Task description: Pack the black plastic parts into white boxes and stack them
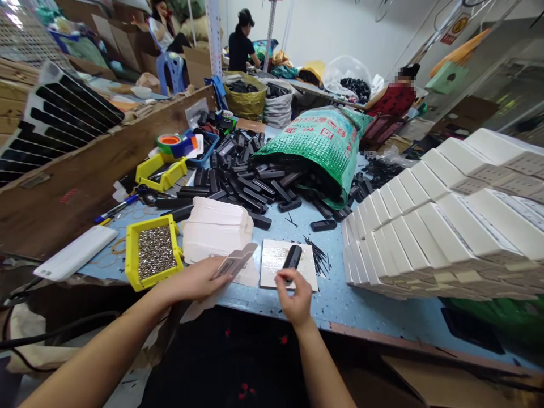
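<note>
My left hand (pixel 208 277) is closed on a flat, unfolded white box blank (pixel 238 262) near the table's front edge. Beside it, a thick stack of similar white card blanks (pixel 216 226) lies on the blue tabletop. My right hand (pixel 296 294) has thumb and fingers pinched at the lower end of a long black plastic casing (pixel 293 256), partly hiding that end. Under the casing is a white square board (pixel 272 255) with shiny specks on it. Thin black strips (pixel 319 258) are scattered at the board's right edge.
A yellow bin (pixel 155 249) of small metal parts stands left, with another yellow bin (pixel 164 173) behind. Many black casings spill from a green woven sack (pixel 317 141). Stacked white boxes (pixel 408 238) rise at the right. Several people sit in the background.
</note>
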